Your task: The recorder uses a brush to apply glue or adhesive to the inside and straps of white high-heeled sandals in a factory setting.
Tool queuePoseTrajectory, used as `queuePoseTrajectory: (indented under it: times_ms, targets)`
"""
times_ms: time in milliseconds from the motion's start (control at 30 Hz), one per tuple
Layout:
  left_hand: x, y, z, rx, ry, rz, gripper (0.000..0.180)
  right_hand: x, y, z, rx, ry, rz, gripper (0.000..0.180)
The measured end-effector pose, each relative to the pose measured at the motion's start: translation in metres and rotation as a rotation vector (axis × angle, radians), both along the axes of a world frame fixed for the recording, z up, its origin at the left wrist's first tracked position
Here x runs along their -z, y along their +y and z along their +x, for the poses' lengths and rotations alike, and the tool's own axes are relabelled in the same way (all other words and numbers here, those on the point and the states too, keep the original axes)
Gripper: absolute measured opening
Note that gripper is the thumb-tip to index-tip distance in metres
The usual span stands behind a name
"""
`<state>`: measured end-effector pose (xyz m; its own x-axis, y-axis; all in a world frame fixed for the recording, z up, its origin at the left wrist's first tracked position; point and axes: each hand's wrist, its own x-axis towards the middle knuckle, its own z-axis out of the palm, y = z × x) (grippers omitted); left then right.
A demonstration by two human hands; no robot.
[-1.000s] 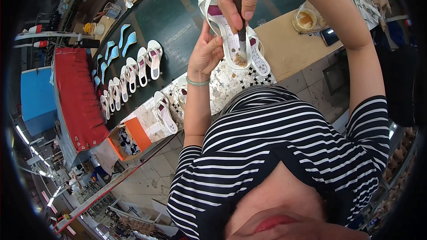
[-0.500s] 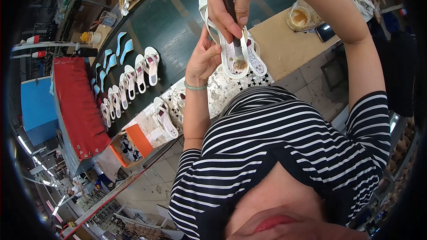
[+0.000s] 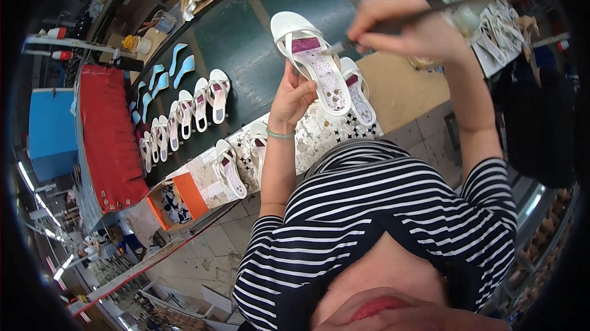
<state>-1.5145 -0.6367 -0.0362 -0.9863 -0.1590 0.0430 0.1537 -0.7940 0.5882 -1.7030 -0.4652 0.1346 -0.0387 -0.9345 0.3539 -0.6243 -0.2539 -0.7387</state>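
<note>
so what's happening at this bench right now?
A person in a striped top holds a white sandal up in the left hand, insole facing them. The right hand holds a thin brush with its tip at the purple heel patch of the insole. A second white sandal lies just beside the held one. More white sandals sit in a row on the dark green table, and two others lie on the patterned sheet.

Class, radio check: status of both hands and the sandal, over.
Left hand gripping white sandal from below. Right hand holding brush, tip at purple insole. Nothing between brush and sandal.
</note>
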Motion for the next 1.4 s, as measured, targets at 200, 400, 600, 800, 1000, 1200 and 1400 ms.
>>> queuePoseTrajectory:
  times_ms: [200, 400, 600, 800, 1000, 1200, 1400]
  targets:
    - [0.003, -0.003, -0.006, -0.138, -0.065, -0.144, 0.08, 0.064, 0.008, 0.066, 0.341, 0.088, -0.354, 0.015]
    - [0.0, 0.007, -0.017, -0.193, 0.005, -0.197, 0.08, 0.095, -0.016, 0.078, 0.483, 0.118, -0.503, 0.019]
    - [0.005, 0.01, -0.021, -0.255, 0.029, -0.161, 0.073, 0.112, -0.022, 0.081, 0.593, 0.37, -0.521, 0.027]
    - [0.011, 0.014, -0.018, -0.319, 0.068, -0.149, 0.069, 0.111, -0.028, 0.088, 0.645, 0.346, -0.595, 0.024]
    - [0.011, 0.017, -0.015, -0.382, 0.041, -0.247, 0.068, 0.101, -0.024, 0.094, 0.666, 0.276, -0.594, 0.02]
    - [0.009, 0.017, -0.012, -0.428, 0.035, -0.313, 0.071, 0.095, -0.016, 0.099, 0.672, 0.229, -0.556, 0.017]
    - [0.012, 0.012, -0.01, -0.404, -0.029, -0.358, 0.073, 0.089, -0.006, 0.102, 0.693, 0.206, -0.511, 0.016]
